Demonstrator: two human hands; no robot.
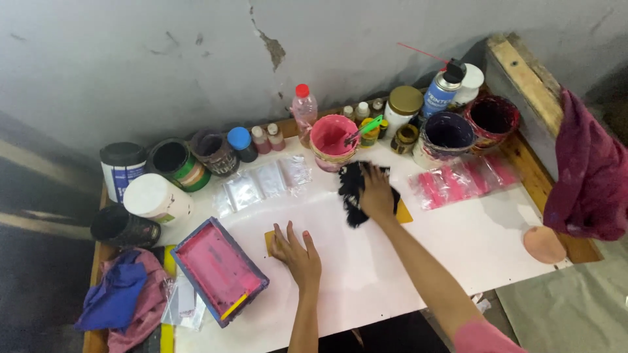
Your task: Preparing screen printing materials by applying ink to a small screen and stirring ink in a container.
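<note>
**Hands at the white work table: black cloth and yellow card**

My right hand (pixel 377 194) lies palm down on a black cloth (pixel 354 189), fingers spread over it and pressing it to the white table top (pixel 471 242); I cannot tell whether the fingers grip the fabric underneath. The cloth sits just below the pink paint bucket (pixel 332 140), which has a green-handled tool (pixel 364 129) standing in it.

My left hand (pixel 297 255) rests flat and open, fingers extended, holding nothing. Its fingertips cover the edge of a small yellow card (pixel 269 240) lying on the table.

To the left of that hand stands a blue-framed screen (pixel 219 271) coated in pink ink. Clear plastic sleeves (pixel 261 183) lie above it; pink-printed sleeves (pixel 461 182) lie to the right of the cloth. Paint pots and bottles line the wall.
</note>
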